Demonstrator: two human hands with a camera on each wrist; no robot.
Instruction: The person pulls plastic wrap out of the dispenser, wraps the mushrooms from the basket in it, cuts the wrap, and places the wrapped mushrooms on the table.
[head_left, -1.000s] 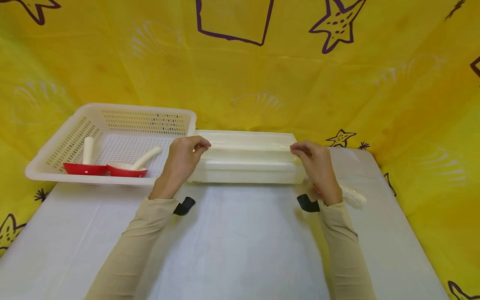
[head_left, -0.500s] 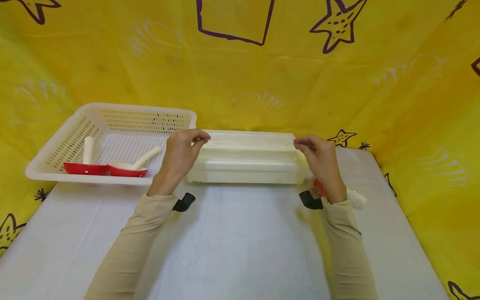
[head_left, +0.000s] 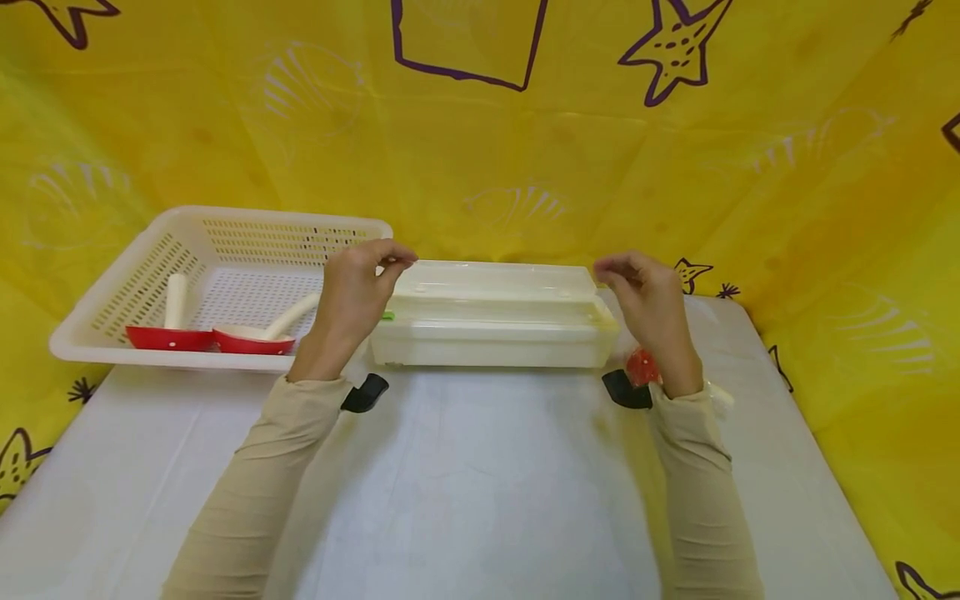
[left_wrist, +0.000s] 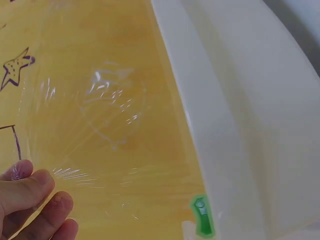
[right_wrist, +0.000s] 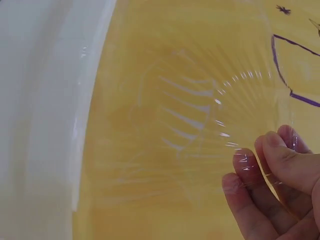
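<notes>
A sheet of clear cling film (left_wrist: 110, 115) stretches between my two hands, rising from a long cream cling film dispenser (head_left: 491, 346) at the back of the table. My left hand (head_left: 352, 292) pinches one corner of it between thumb and fingertips, above the dispenser's left end. At the right end my right hand (head_left: 652, 304) pinches the other corner; the right wrist view shows creases fanning out from those fingertips (right_wrist: 275, 140). On the dispenser's edge sits a small green slider (left_wrist: 202, 217), near the left end. Its lid (head_left: 495, 279) stands raised behind.
Left of the dispenser stands a white perforated basket (head_left: 247, 360) with two red spoons (head_left: 171, 338) with white handles inside. Another red and white spoon (head_left: 642, 367), partly hidden by my right wrist, lies on the table at right. A yellow patterned cloth (head_left: 480, 167) hangs behind.
Both hands have risen and moved slightly apart, drawing the film up from the dispenser. The green slider has come into sight beside the left hand. Basket and spoons have stayed put.
</notes>
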